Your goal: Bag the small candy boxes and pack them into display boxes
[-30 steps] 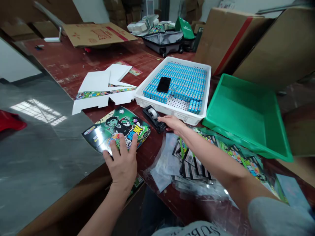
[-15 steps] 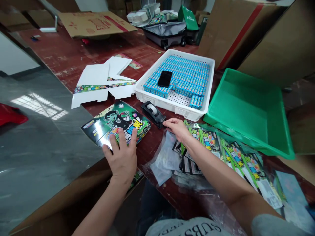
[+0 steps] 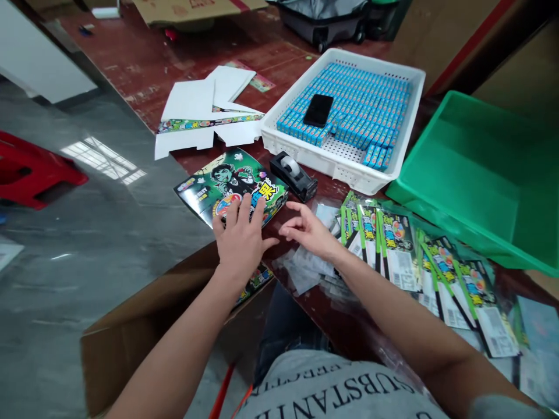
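Observation:
A glossy green printed carton [image 3: 205, 192] with a cartoon vampire lies at the table's edge. My left hand [image 3: 240, 235] rests on its lower part, fingers spread and thumb out to the side. Close to the carton's right corner is my right hand [image 3: 308, 230], with the index finger stretched out and the other fingers loosely bent, a gap between them. I see nothing held there, though a thin clear strip could escape notice. Just beyond sits a black tape dispenser [image 3: 301, 185] with a pale roll in it.
A white basket [image 3: 273, 137] of small blue boxes carries a black phone [image 3: 318, 110]. Right of it stands a green tray [image 3: 406, 174]. Printed packets [image 3: 399, 233] in clear film spread along the right. Flat white cartons [image 3: 190, 102] lie behind; an open cardboard box [image 3: 131, 326] is below.
My right hand has left the dispenser's cutting end and come toward the carton's right corner, fingers loosening. My left hand stays on the carton. The whole view has shifted.

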Motion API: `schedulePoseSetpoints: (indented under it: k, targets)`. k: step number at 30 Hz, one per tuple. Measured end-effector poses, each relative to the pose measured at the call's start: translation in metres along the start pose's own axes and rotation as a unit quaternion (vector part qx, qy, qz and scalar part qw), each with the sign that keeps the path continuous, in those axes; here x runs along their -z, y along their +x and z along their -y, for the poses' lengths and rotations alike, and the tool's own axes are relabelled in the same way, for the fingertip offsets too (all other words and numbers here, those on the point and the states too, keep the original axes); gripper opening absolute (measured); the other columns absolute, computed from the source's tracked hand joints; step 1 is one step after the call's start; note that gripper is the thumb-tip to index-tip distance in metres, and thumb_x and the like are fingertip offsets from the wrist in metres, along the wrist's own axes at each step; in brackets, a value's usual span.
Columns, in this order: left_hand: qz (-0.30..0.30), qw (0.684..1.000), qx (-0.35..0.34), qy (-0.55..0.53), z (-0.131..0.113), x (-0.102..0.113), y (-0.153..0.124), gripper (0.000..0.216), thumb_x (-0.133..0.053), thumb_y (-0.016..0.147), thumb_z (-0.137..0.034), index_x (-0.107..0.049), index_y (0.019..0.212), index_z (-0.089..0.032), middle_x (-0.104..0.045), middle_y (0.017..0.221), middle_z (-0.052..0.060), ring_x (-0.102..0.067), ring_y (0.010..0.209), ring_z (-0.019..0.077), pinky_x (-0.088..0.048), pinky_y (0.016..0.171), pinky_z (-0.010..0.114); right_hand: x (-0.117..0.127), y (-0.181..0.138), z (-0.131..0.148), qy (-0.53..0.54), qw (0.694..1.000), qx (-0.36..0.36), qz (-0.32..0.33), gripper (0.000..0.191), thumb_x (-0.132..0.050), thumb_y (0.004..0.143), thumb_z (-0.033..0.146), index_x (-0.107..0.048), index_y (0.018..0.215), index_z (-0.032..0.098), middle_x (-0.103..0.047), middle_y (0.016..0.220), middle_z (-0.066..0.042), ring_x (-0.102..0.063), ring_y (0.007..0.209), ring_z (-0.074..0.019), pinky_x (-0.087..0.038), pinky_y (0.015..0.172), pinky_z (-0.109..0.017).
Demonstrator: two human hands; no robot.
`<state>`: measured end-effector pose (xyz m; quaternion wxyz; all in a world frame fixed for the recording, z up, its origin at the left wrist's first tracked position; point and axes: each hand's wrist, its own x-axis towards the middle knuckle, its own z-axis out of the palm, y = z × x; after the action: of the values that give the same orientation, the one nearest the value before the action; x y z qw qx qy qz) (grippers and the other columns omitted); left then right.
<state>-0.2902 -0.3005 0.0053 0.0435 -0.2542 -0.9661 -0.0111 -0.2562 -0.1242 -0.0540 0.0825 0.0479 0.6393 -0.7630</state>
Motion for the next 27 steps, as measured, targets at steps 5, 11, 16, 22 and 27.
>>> schedulePoseSetpoints:
  k: [5, 11, 16, 22, 27]
  targets:
    - [-0.018, 1.000, 0.012, 0.006, -0.002, 0.003, 0.008, 0.071, -0.079, 0.081, -0.034, -0.048, 0.144, -0.023, -0.046, 0.154, 0.012, -0.043, 0.134, 0.0387, -0.035, 0.104, 0.061, -0.016, 0.034, -0.031, -0.038, 0.998, -0.014, -0.049, 0.039, -0.069, 0.080, 0.030, -0.035, 0.099, 0.026, -0.069, 0.079, 0.008, -0.062, 0.055, -0.0099, -0.050, 0.056, -0.024]
    - [-0.060, 0.997, 0.044, -0.009, -0.007, -0.005, 0.017, 0.042, -0.065, 0.090, -0.030, -0.057, 0.131, -0.024, -0.057, 0.143, 0.010, -0.048, 0.126, 0.0396, -0.037, 0.097, 0.061, -0.024, 0.051, -0.042, -0.066, 0.994, -0.020, -0.081, 0.035, -0.066, 0.079, 0.030, -0.035, 0.095, 0.026, -0.067, 0.082, 0.007, -0.063, 0.058, -0.0102, -0.055, 0.055, -0.024]
    - [-0.074, 0.996, 0.053, 0.003, -0.019, -0.012, 0.017, 0.031, -0.052, 0.096, -0.026, -0.059, 0.126, -0.021, -0.059, 0.138, 0.014, -0.049, 0.124, 0.0420, -0.038, 0.094, 0.061, -0.021, 0.049, -0.039, -0.116, 0.987, -0.049, -0.101, 0.037, -0.066, 0.080, 0.032, -0.034, 0.098, 0.027, -0.069, 0.081, 0.005, -0.066, 0.064, -0.0146, -0.056, 0.058, -0.027]
    - [-0.055, 0.977, 0.072, -0.192, 0.037, 0.000, 0.022, 0.033, -0.067, 0.090, -0.036, -0.063, 0.120, -0.023, -0.065, 0.128, 0.010, -0.053, 0.124, 0.0343, -0.037, 0.107, 0.056, -0.021, 0.043, -0.016, -0.456, 0.866, -0.089, -0.184, 0.070, -0.077, 0.076, 0.053, -0.040, 0.126, 0.020, -0.073, 0.107, -0.014, -0.071, 0.095, -0.0358, -0.055, 0.082, -0.049]
    - [-0.034, 0.733, 0.355, -0.579, 0.092, -0.021, 0.021, 0.077, -0.081, 0.074, -0.050, -0.051, 0.137, -0.019, -0.062, 0.134, 0.015, -0.058, 0.126, 0.0304, -0.045, 0.109, 0.052, -0.031, 0.046, 0.002, -0.574, 0.796, -0.110, -0.154, 0.097, -0.073, 0.080, 0.060, -0.024, 0.151, 0.016, -0.069, 0.119, -0.023, -0.068, 0.104, -0.0418, -0.053, 0.084, -0.051]
